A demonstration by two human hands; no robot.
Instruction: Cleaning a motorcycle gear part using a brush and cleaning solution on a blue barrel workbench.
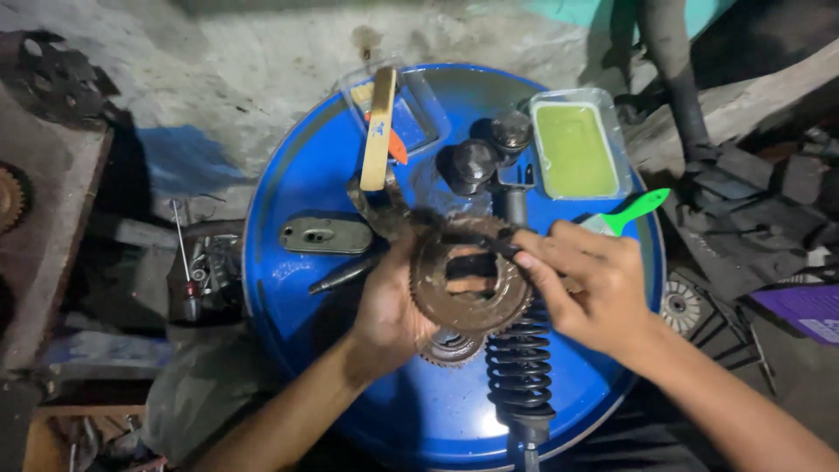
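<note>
A rusty sprocket (469, 284) is gripped from beneath by the left hand (389, 306) above the blue drum top (297, 175), while a green-handled brush (625, 212) is pinched in the right hand (590, 284), bristles touching the sprocket's rim. Beyond the sprocket, a clear tray (577, 149) is filled with pale green liquid. Another clear tub (411, 109) is spanned by a wooden stick (379, 129).

Blue drum top (297, 183), coil spring (519, 367), green-filled tray (574, 149), grey cover (326, 234), small sprocket (448, 349)
</note>
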